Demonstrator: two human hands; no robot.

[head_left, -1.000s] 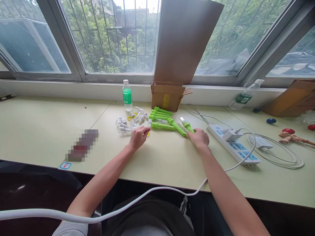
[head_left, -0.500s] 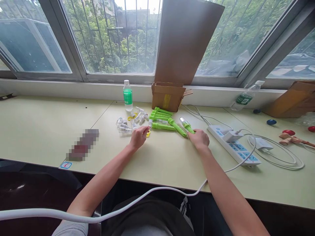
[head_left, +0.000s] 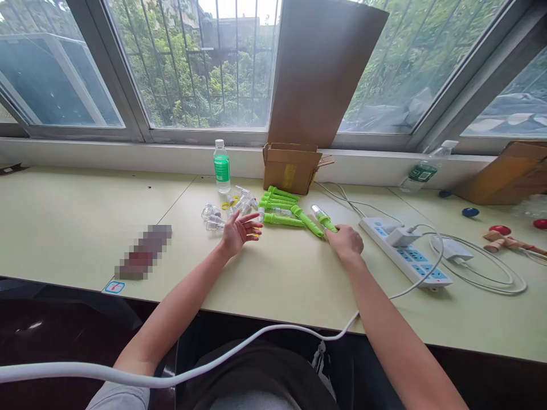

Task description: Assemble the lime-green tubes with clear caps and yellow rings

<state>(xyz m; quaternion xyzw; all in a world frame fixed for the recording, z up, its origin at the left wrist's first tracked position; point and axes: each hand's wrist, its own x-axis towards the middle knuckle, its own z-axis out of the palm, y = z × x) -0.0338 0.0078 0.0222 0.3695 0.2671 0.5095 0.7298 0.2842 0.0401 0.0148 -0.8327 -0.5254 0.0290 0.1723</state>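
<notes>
My left hand [head_left: 238, 230] hovers just above the pale green table [head_left: 290, 273], palm turned inward and fingers spread, holding nothing. It is next to several small clear bottles [head_left: 213, 219], with a bit of a yellow ring [head_left: 257, 234] showing below its fingertips. My right hand [head_left: 347, 243] rests on the table with its fingers curled on the near end of a green pump piece with a clear tip [head_left: 325, 219]. Between the hands lie several more green pump tubes [head_left: 280, 205].
A water bottle [head_left: 221, 166] and an open cardboard box [head_left: 290, 166] stand by the window sill. A white power strip [head_left: 404, 250] with a charger [head_left: 453, 249] and looped cables lies right of my right hand. Wooden toys [head_left: 508, 239] sit far right.
My left hand has lifted off the yellow ring and opened, fingers now spread with the palm turned. My right hand has stayed on the green pump piece.
</notes>
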